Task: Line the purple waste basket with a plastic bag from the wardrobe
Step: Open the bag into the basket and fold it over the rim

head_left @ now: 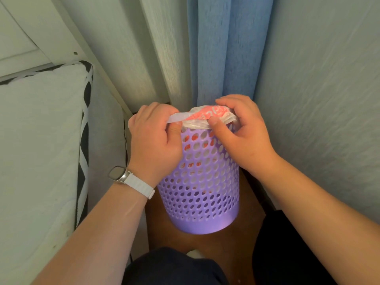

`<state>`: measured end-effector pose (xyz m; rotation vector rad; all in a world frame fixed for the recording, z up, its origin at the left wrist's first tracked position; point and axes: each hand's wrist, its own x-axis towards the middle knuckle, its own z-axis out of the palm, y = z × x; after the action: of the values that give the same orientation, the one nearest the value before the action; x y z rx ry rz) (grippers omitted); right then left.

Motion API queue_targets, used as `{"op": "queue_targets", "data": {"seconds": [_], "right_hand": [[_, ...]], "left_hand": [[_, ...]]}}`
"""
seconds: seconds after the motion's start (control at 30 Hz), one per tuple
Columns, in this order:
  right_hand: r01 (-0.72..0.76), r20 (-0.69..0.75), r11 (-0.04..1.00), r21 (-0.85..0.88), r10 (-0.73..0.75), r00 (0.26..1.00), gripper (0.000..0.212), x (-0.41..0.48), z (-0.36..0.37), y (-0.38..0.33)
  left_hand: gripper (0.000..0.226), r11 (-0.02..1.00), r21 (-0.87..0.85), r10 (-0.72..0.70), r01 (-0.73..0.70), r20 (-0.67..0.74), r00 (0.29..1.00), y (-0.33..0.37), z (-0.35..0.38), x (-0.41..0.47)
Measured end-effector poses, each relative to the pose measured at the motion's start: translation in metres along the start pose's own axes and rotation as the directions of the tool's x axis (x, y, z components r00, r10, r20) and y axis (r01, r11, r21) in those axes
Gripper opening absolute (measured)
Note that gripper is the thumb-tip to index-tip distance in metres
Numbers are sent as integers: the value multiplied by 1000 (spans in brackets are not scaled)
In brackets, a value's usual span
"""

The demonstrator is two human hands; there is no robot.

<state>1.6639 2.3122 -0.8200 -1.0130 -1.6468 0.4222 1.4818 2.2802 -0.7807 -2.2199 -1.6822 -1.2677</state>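
Note:
The purple waste basket (202, 188), perforated with round holes, stands tilted toward me on the brown floor between my knees. A white plastic bag with red print (207, 116) sits in its mouth, and its edge folds over the near rim. My left hand (153, 140) grips a white handle strip of the bag at the basket's left rim. My right hand (244, 134) pinches the bag's edge against the right rim with the thumb on top. Red print shows through the upper holes.
A white mattress (39, 140) with black-and-white trim fills the left side. Behind the basket hang a blue curtain (222, 48) and a pale curtain (164, 48). A textured wall (318, 89) closes the right. My dark-clothed legs (176, 266) are at the bottom.

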Motion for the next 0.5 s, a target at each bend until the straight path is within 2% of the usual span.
{"op": "queue_targets", "data": {"seconds": [0.13,0.23,0.37,0.5], "right_hand": [[-35,-42,999,20,36,998,18,0,-1,-3],[-53,-97,998,-25,50,994,15,-1,1,-5],[-53,-124,995,-84,42,991,14,-3,8,-11],[-58,-103,994,-95,48,994,13,-6,16,-16]], "left_hand": [[10,999,-42,-3,3,0,1000,6,2,-1],[13,998,-61,-1,1,3,1000,14,1,-1],[20,997,73,-9,4,57,998,26,5,-5],[21,994,108,23,-29,56,998,25,9,-7]]}}
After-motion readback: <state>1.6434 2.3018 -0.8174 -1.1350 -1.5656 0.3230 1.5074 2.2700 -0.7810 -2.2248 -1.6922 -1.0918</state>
